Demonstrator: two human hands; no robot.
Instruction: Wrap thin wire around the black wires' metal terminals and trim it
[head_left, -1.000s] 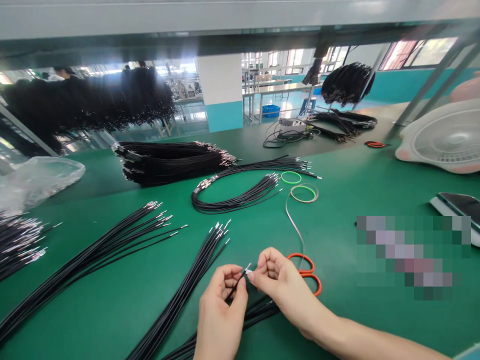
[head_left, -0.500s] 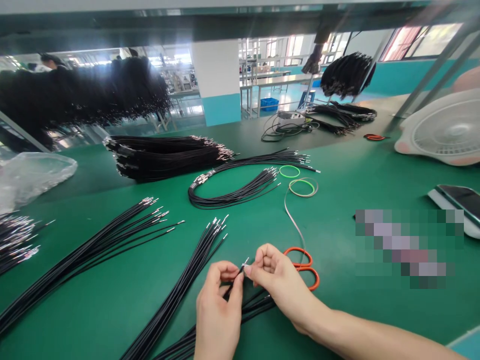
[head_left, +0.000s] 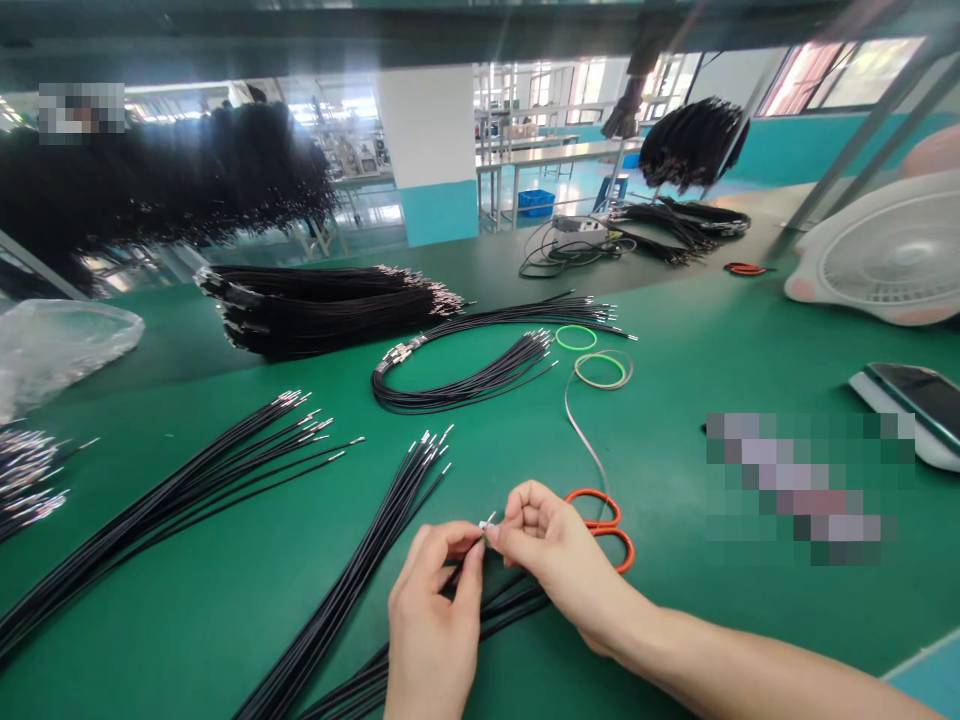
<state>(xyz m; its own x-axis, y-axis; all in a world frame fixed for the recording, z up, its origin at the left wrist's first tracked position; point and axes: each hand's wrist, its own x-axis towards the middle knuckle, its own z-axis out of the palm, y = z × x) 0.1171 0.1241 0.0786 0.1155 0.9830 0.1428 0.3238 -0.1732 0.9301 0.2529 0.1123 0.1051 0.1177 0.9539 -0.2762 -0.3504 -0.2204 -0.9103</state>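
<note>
Thumb and fingers of my left hand (head_left: 435, 610) are closed on a black cable (head_left: 459, 572) just below its end. My right hand (head_left: 544, 550) pinches at a small white sleeve (head_left: 484, 527) around that cable, a little under its bare metal tip. The fingertips hide part of the sleeve. Beneath my hands lies a bundle of black cables (head_left: 517, 605), partly covered by them. Orange-handled scissors (head_left: 616, 550) rest behind my right hand, blades hidden. A narrow white strip (head_left: 581, 430) runs from the scissors to a loose coil with a green ring (head_left: 600, 371).
More cable bundles (head_left: 352, 540) lie to the left, with a curved bundle (head_left: 442, 403) and a thick stack (head_left: 322, 310) farther back. A second green ring (head_left: 576, 338) is beside the coil. At right are a phone (head_left: 919, 395) and a white fan (head_left: 892, 255). A plastic bag (head_left: 67, 345) sits far left.
The white sleeve has gone from beside the cable's tip to around the cable, with my right fingers following it closer to my left hand. The whole view has shifted slightly.
</note>
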